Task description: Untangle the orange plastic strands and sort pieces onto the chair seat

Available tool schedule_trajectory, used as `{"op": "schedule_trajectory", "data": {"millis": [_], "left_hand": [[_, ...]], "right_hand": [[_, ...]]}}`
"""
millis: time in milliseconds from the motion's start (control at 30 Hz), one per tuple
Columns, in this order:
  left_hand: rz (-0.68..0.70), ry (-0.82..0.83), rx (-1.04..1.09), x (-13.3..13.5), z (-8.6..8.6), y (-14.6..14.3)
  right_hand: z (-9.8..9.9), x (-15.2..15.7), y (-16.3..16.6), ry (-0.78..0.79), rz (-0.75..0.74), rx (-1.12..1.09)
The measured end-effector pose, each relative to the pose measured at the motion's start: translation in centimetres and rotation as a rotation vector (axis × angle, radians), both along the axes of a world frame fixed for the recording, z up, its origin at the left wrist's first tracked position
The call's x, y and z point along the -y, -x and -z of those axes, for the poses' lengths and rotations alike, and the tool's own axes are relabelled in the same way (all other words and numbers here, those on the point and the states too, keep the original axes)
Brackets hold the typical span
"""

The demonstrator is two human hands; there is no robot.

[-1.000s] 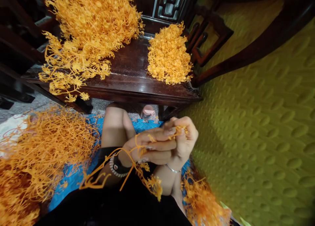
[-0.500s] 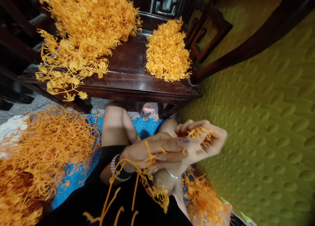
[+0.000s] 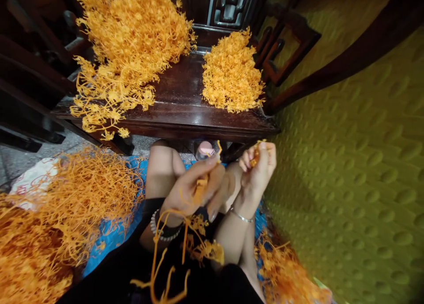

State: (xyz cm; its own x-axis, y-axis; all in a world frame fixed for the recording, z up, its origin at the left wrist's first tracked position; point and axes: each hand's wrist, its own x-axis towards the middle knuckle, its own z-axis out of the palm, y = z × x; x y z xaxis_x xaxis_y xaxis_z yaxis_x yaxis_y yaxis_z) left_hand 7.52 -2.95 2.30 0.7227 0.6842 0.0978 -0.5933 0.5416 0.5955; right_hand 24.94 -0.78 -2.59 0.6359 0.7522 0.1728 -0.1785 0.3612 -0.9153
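My left hand [image 3: 198, 184], with a beaded bracelet at its wrist, is curled above my lap around a branched orange plastic strand [image 3: 201, 187]; its fingers are partly blurred. Further right, my right hand [image 3: 260, 165], wearing a silver bangle, is closed on small orange plastic pieces [image 3: 255, 156] that poke out between thumb and fingers. The two hands are apart. Below my left wrist a long orange stem [image 3: 154, 255] with forked ends hangs over my black clothing. Beside it, a few orange spidery pieces [image 3: 208, 251] show against my lap.
On the dark wooden bench [image 3: 180, 81] sit a large yellow-orange pile [image 3: 139, 34] and a smaller one [image 3: 232, 74]. Tangled orange strands [image 3: 92, 193] cover the blue mat [image 3: 109, 226] at left. Another orange heap [image 3: 288, 268] lies at right, by a green textured surface [image 3: 364, 184]. A pink-topped container [image 3: 205, 149] stands under the bench.
My hands were together, the left fingers against the right hand and wrist. They have separated: the left drew back leftward, and the right moved left and up, still holding orange pieces.
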Motion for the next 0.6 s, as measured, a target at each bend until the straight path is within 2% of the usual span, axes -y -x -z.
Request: {"op": "schedule_trajectory", "data": {"millis": [67, 167, 300, 400, 467, 600], "left_hand": [[-0.048, 0.015, 0.099, -1.1, -0.1, -0.6], [-0.226, -0.038, 0.146, -2.3, 0.0, -0.8], [-0.483, -0.302, 0.117, -2.9, 0.3, 0.2], [-0.660, -0.380, -0.037, -3.1, 0.4, 0.6], [-0.704, -0.421, -0.036, -3.1, 0.4, 0.6], [-0.633, -0.474, 0.004, -3.1, 0.3, 0.6]], "right_hand": [[-1.3, 0.8, 2.4, -0.003, -0.128, 0.043], [-2.7, 2.1, 5.1, 0.003, -0.272, 0.139], [-3.5, 3.9, 5.4, 0.040, -0.253, 0.349], [-4.3, 4.6, 5.1, 0.037, -0.289, 0.499], [-4.9, 4.7, 5.6, 0.019, -0.383, 0.595], [-5.5, 4.4, 7.5, -0.041, -0.477, 0.665]]}}
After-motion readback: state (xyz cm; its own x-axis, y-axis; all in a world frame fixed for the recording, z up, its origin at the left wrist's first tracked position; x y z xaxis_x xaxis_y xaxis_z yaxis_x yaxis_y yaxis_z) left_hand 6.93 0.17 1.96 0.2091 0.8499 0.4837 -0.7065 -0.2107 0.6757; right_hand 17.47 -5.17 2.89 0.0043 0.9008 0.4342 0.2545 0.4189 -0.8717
